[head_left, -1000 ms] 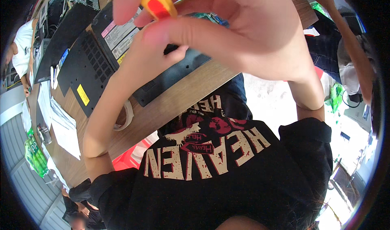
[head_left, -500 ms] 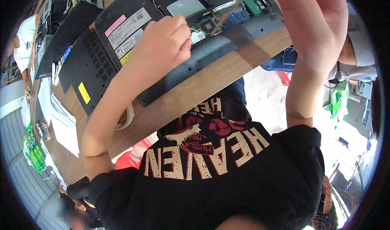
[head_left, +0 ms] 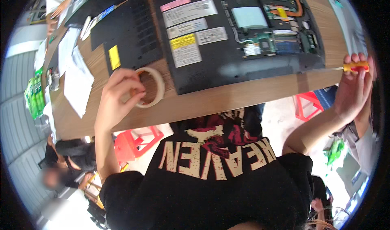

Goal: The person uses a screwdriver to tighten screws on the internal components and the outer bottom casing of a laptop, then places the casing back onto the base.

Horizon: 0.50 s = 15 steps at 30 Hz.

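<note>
Right hand [head_left: 352, 94] holds a screwdriver [head_left: 354, 66] crosswise, pointing left.

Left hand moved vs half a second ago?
Yes: leftward, judged against the open laptop. The left hand appeared over the laptop then; now it is beyond the laptop's left edge, at the tape roll.

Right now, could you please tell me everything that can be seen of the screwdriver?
The screwdriver has a stubby yellow-orange handle, plastic by its look, with a red patch, and a thin, straight, metallic-looking shaft. The right hand holds it by the handle, between thumb and fingers. It runs nearly sideways in the picture, its shaft pointing left toward the black laptop. The tip is blurred: I cannot tell its shape or whether it touches anything.
</note>
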{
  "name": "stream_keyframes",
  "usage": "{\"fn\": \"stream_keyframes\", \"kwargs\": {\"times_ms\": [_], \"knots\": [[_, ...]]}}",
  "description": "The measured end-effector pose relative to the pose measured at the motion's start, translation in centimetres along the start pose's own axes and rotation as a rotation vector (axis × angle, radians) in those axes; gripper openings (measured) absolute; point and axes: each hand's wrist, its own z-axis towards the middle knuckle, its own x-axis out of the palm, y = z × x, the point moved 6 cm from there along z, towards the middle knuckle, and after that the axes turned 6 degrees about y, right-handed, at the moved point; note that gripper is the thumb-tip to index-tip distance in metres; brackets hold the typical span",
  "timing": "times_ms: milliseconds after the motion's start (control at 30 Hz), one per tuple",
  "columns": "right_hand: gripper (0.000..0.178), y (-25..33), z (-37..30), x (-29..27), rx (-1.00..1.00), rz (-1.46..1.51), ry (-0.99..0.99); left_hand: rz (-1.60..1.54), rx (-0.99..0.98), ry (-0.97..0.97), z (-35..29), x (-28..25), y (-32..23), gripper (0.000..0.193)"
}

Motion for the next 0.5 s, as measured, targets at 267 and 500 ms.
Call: {"fn": "stream_keyframes", "kwargs": {"times_ms": [267, 500], "knots": [[0.041, 1.8, 0.3, 2.2, -0.086, -0.030, 0.134, 0.026, -0.045, 0.002, 0.4, 0.9, -0.6, 0.020], [0.032, 1.4, 1.7, 3.1, -0.062, 0.480, 0.158, -0.007, 0.133, -0.042, 6.5, -0.5, -4.7, 0.018]]}}
